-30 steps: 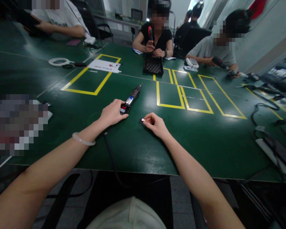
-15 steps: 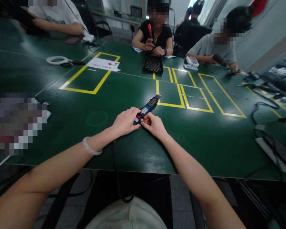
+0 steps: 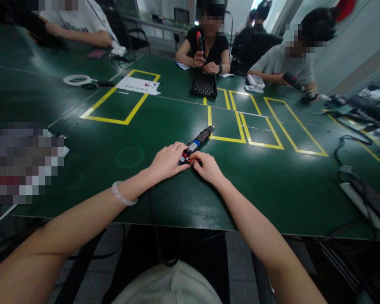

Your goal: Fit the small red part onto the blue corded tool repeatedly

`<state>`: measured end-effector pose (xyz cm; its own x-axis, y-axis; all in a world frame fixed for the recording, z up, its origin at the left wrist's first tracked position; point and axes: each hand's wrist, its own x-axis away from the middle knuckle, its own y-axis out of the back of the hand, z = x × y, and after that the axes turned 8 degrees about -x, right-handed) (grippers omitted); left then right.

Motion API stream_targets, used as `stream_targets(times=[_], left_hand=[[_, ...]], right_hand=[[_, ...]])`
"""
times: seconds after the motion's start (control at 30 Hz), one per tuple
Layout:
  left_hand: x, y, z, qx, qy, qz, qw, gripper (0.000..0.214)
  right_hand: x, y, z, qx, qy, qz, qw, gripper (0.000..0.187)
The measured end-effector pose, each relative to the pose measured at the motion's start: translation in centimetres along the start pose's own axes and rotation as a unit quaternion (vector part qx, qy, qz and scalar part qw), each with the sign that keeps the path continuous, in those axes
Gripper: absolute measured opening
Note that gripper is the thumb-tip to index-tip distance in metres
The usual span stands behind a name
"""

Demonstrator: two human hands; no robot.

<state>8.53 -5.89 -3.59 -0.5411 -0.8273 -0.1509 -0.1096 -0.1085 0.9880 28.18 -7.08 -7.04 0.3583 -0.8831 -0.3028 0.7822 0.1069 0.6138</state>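
An opened electric screwdriver [image 3: 195, 144] lies slantwise on the green table, its black tip pointing away to the right. Its casing is off along the upper side, baring a silver and blue motor and red and white parts at the near end. My left hand [image 3: 167, 161] is closed around that near end from the left. From the right, the thumb and forefinger of my right hand [image 3: 208, 167] are pinched together at the same end, by a small orange-red bit, perhaps a wire. My fingers partly cover the near end.
Yellow tape rectangles [image 3: 228, 139] mark the green table [image 3: 164, 114]. A black tray [image 3: 203, 89] stands before a co-worker holding a red-and-black tool. A white sheet [image 3: 138, 85] and a white ring-shaped tool [image 3: 77, 80] lie far left. Black cables [image 3: 345, 141] run along the right.
My right fingertips have shifted slightly and closed tighter at the screwdriver's near end. My left thumb has moved a little to the right. The screwdriver stays almost in place.
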Motion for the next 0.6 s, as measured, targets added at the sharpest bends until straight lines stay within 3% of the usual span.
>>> stream_targets(times=[0.27,0.6], left_hand=[[-0.4,0.2,-0.7,-0.035,0.025,0.007,0.999,0.050],[-0.5,0.2,1.6,-0.085,0.036,0.026,0.995,0.056]], right_hand=[[0.1,0.2,0.0,-0.016,0.015,0.011,1.000,0.027],[0.3,1.1,-0.9,-0.097,-0.024,-0.026,0.995,0.034]])
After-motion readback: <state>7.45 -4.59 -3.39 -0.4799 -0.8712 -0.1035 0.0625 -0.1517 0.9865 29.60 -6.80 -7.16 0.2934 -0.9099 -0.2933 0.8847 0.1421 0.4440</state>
